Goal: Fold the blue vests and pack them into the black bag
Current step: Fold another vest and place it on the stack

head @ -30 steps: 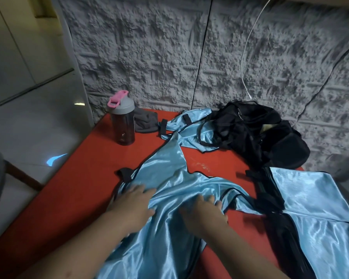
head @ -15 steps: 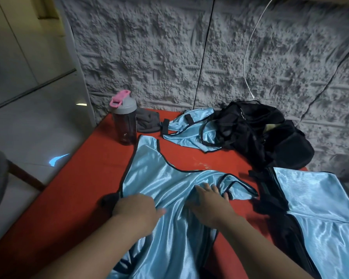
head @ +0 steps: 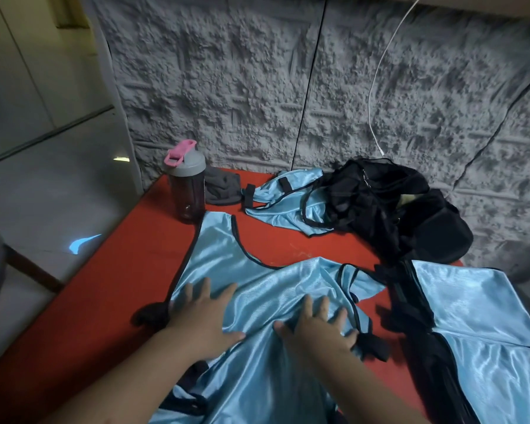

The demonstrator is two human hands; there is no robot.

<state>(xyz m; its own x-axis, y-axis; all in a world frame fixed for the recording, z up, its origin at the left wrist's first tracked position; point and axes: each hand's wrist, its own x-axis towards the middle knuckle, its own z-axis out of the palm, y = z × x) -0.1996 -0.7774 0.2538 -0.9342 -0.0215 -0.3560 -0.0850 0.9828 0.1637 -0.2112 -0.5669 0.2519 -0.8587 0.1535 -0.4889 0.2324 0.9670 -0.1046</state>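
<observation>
head view: worn on head | faces forward, down | close over red table [head: 153, 246] | single view

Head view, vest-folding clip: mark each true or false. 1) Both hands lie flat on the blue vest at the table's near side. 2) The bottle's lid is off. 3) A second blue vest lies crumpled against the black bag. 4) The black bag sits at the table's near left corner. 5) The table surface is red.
1) True: the left hand and right hand press open on the blue vest.
2) False: the bottle has its grey lid on.
3) True: the second blue vest touches the black bag.
4) False: it sits at the far right, by the wall.
5) True: the table is red.
</observation>
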